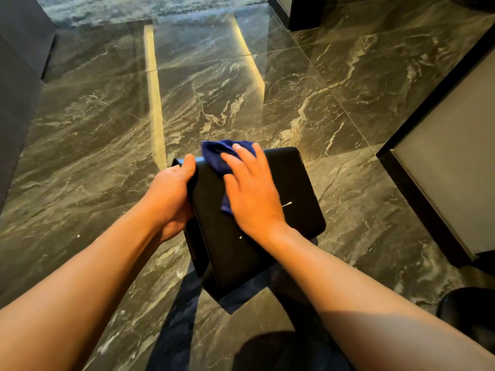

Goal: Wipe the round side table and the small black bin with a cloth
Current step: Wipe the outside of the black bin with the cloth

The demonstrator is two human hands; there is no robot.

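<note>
The small black bin (292,188) is tilted off the floor with a flat side facing up, in the lower middle of the head view. My left hand (171,195) grips its left edge, thumb over the top corner. A blue cloth (218,156) lies on the bin's upturned side near its far edge. My right hand (250,188) presses flat on the cloth with fingers spread, covering most of it. The round side table is not in view.
Glossy dark marble floor (241,89) spreads all around. A dark cabinet with a grey panel (452,178) stands at the right. Dark furniture (18,76) lines the left edge. A carpet (134,6) lies at the far top. A dark round object (471,311) sits at the lower right.
</note>
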